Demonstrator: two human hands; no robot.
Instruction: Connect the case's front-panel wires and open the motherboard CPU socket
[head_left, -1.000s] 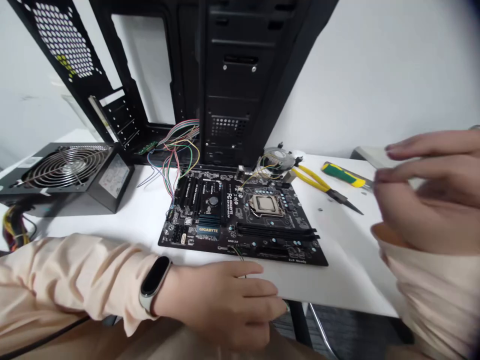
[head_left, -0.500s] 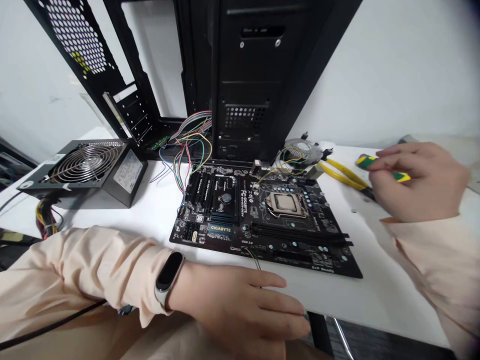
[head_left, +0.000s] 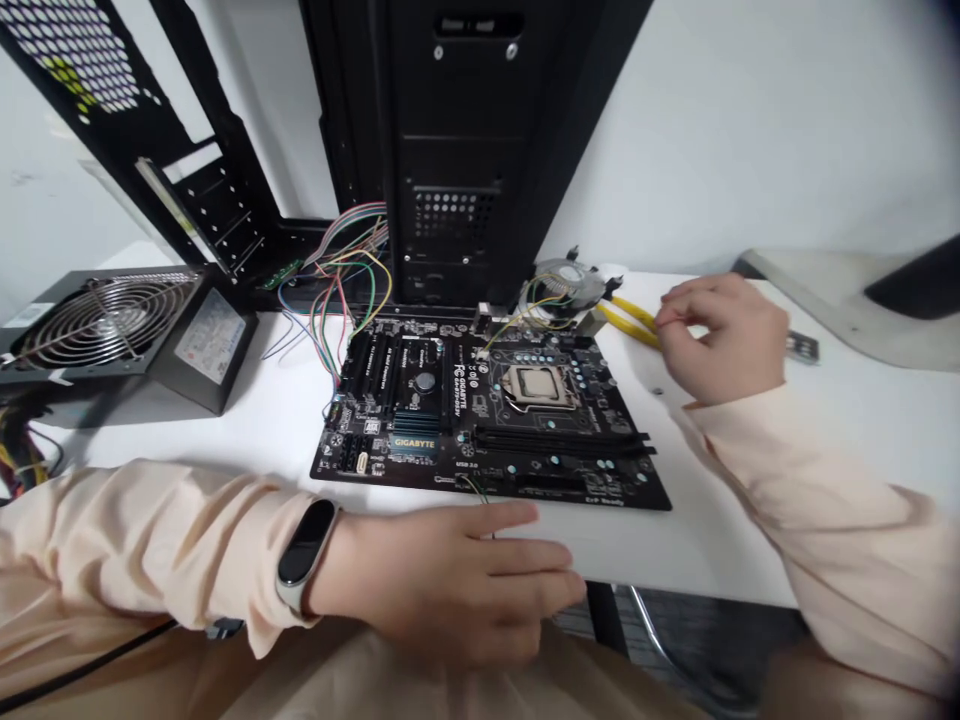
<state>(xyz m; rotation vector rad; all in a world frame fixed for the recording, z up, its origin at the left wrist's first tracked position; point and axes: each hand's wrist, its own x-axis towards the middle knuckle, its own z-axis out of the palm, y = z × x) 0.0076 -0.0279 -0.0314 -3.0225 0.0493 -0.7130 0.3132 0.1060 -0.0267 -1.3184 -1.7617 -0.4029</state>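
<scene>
A black Gigabyte motherboard [head_left: 480, 465] lies flat on the white table, its processor [head_left: 540, 386] in the socket. Just in front of the board's near edge is my left hand [head_left: 450, 575], palm down and fingers stretched out, with a thin wire passing by its fingers. Right of the board, my right hand [head_left: 720, 335] has its thumb and fingers curled to a pinch beside the yellow-handled pliers [head_left: 630, 320]. Whatever may be between those fingertips is hidden. A small dark-grey piece [head_left: 804, 347] shows behind that hand, mostly covered.
Behind the board stands an open black computer case [head_left: 465, 150] with coloured wires [head_left: 360, 250]. A power supply [head_left: 150, 330] sits at the left. A round cooler fan [head_left: 566, 285] lies behind the board. A grey base [head_left: 847, 310] is at the far right.
The view has shifted, so the table's things sit further left. My right hand has moved left towards the pliers. The green-and-yellow handle at its fingers no longer shows. My left hand stays spread.
</scene>
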